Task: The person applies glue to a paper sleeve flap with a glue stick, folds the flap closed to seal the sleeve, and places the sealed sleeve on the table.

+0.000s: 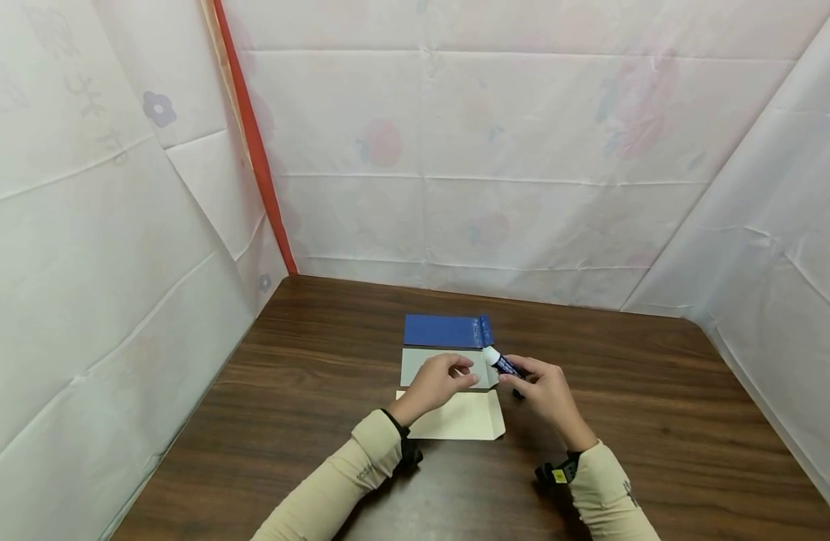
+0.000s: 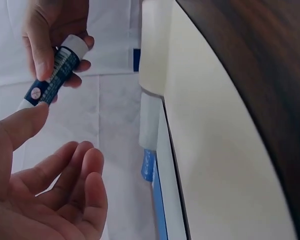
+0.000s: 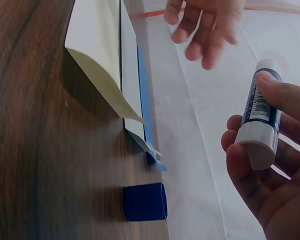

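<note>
My right hand [image 1: 548,389] holds a dark blue glue stick [image 3: 261,102] with white ends, its fingers and thumb wrapped round the barrel. The left hand [image 1: 436,385] hovers over the papers with loosely bent fingers and nothing in its grasp; its thumb tip comes close to the stick's end in the left wrist view. Three flat paper envelopes lie in a column beneath: a blue one [image 1: 438,330] at the back with whitish smears by its right flap, a grey one [image 1: 413,368] in the middle, and a cream one [image 1: 462,422] nearest me, their flaps at the right end.
A blue cap [image 3: 145,202] stands on the brown wooden table [image 1: 306,391], right of the envelopes and below the right hand. White sheeting [image 1: 523,225] hangs along the table's back and sides, with a red strip [image 1: 252,143] at the back left corner.
</note>
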### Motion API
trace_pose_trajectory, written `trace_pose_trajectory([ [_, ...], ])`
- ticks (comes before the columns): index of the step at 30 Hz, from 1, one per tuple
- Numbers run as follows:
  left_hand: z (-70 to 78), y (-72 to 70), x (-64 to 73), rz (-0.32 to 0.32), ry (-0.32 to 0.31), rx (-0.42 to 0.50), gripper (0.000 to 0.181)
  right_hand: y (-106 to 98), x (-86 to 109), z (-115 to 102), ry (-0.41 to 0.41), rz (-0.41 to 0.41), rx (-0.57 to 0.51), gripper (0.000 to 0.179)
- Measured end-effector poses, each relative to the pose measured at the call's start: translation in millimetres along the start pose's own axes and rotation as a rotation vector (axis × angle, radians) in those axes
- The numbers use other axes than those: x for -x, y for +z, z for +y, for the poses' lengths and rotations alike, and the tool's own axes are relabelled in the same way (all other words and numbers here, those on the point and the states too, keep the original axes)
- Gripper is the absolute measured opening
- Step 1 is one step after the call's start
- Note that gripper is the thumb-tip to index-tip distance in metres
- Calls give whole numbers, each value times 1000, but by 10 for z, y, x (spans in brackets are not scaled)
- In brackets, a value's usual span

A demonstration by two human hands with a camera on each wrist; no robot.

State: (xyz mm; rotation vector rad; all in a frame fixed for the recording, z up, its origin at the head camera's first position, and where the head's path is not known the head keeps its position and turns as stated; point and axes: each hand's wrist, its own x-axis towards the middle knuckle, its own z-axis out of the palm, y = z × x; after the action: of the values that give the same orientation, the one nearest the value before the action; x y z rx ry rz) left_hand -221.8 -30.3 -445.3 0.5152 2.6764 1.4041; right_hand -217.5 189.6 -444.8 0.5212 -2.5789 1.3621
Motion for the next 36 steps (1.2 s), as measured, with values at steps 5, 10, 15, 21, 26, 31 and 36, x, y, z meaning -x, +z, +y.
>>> trace_pose_trajectory([
  [5, 30, 60, 6, 38, 8, 90, 36, 43, 8, -17, -15, -10, -31, 31],
  [10, 64, 109, -2, 60, 10, 128, 35, 87, 14, -33, -47, 0, -50, 30],
  [15, 95, 134, 4, 65, 0, 192, 31, 124, 19, -86, -74, 16, -46, 29],
  [21, 80, 165, 6, 85, 17, 269, 26, 120, 54, -313, -94, 23, -4, 28],
  [26, 67, 173, 20, 106, 22, 323, 25, 148, 61, -362, -134, 31, -10, 29],
  [31, 68, 157, 36, 132, 15, 351, 25, 215, 33, -196, -131, 27, -28, 32],
  [36, 73, 127, 45, 151, 10, 348, 26, 244, 24, -128, -128, 4, -43, 39],
])
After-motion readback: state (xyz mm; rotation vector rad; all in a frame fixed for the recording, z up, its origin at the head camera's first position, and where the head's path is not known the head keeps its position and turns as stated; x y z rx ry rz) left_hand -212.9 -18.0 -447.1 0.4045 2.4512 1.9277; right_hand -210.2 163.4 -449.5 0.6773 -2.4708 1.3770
